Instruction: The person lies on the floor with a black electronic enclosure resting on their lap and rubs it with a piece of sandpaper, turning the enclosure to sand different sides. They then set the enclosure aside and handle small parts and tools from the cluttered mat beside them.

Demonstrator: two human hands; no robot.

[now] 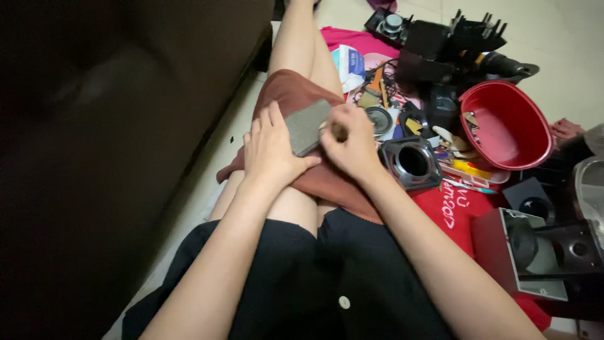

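I sit on the floor with a brown cloth (327, 182) draped over my lap. My left hand (269, 148) rests on the cloth and grips the near end of a flat grey rectangular block (307, 126), holding it tilted. My right hand (352, 141) is closed around a small brownish object (340, 132) pressed against the block's right edge; most of that object is hidden by my fingers.
A dark sofa (113, 126) fills the left side. On the right lie a red plastic bowl (506, 123), a black square speaker frame (412, 162), a small round speaker (379, 119), black parts, a red cloth (459, 208) and a dark speaker box (541, 252).
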